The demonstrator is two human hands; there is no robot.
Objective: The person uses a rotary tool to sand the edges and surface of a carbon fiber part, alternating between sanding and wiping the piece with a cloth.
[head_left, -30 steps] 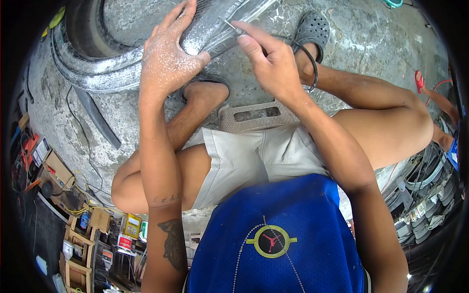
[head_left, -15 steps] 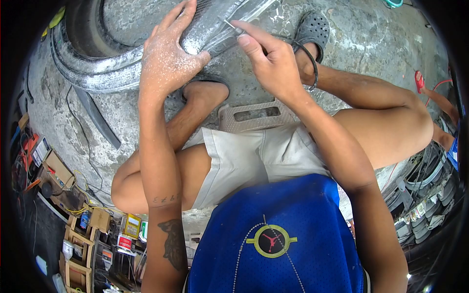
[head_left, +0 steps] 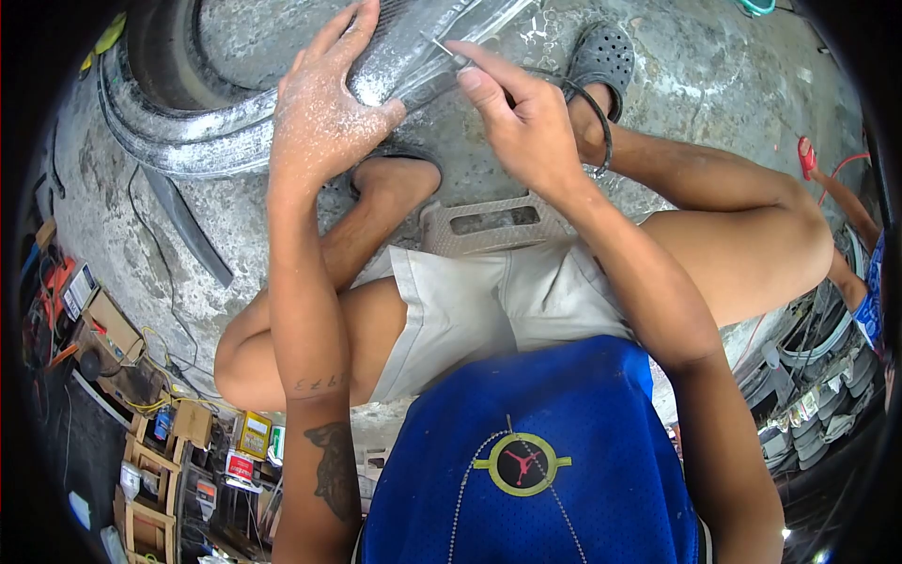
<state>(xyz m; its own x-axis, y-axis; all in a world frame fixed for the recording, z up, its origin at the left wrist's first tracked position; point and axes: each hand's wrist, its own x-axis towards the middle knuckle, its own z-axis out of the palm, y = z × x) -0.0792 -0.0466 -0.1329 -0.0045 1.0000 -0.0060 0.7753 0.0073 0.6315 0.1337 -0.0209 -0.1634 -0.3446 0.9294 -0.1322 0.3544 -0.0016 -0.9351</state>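
A curved grey-black bumper-like part (head_left: pixel 211 141), streaked with white dust, lies on the floor ahead of me. My left hand (head_left: pixel 329 103), powdered white over its back, rests across it with the fingers spread. In my right hand (head_left: pixel 526 117) is a thin-tipped tool (head_left: pixel 455 54), pinched between thumb and index finger. Its slim metal tip points up and left, over the scraped section of the part. A dark cord (head_left: pixel 601 150) loops from behind the right hand near my ankle. Most of the tool's body is hidden by my fingers.
Under me is a low plastic stool (head_left: pixel 489 226). A loose dark strip (head_left: pixel 188 226) lies on the concrete floor to the left. Boxes, cans and a wooden rack (head_left: pixel 150 479) crowd the lower left. Stacked dark parts (head_left: pixel 817 414) and another person's leg (head_left: pixel 850 197) are at right.
Both my hands, the tool and the bumper-like part look almost unmoved. At the right edge, the other person has shifted slightly, showing more blue patterned cloth.
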